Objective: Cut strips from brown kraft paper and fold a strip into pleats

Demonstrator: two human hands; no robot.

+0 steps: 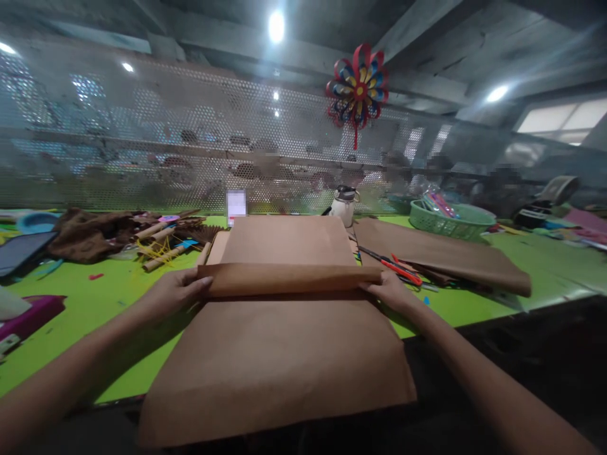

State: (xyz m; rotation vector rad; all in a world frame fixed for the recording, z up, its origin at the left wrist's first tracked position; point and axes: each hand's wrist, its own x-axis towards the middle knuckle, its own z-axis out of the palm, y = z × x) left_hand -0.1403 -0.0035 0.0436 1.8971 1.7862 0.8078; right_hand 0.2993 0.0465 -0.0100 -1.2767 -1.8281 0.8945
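Observation:
A large sheet of brown kraft paper (279, 354) lies on the green table (95, 303) and hangs over its near edge. A folded band of the paper (289, 279) runs across its middle. My left hand (175, 289) grips the left end of that band, thumb on top. At the band's right end, my right hand (389, 289) pinches the fold with closed fingers. Beyond the fold the sheet continues flat (284, 240).
More brown paper (441, 253) lies to the right with red-handled scissors (396, 266) beside it. A green basket (448, 220) and a white jar (343, 203) stand behind. Brown scraps and paper rolls (142, 237) clutter the left. A perforated screen (190, 145) backs the table; a paper pinwheel (356, 88) hangs above.

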